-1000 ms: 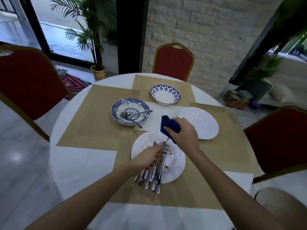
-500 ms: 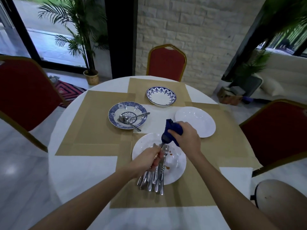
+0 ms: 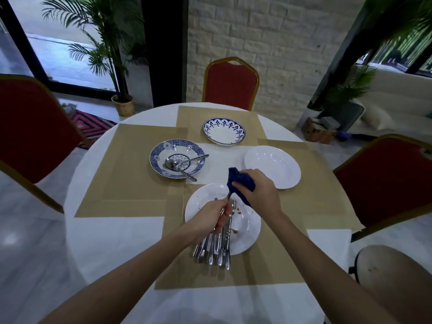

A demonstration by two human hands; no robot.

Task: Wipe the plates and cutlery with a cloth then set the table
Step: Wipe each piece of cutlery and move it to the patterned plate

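Hands at work over a stained white plate (image 3: 247, 230): left hand (image 3: 208, 218) grips bundled cutlery (image 3: 215, 249), right hand (image 3: 259, 190) clutches a blue cloth (image 3: 238, 178) around 1 piece.

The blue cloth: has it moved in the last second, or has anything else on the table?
Barely. The right hand still grips the blue cloth round the top end of one utensil, shifting only slightly as it rubs. Nothing was picked up or let go. The left hand still holds the cutlery bundle over the stained white plate; the other three plates stay put.
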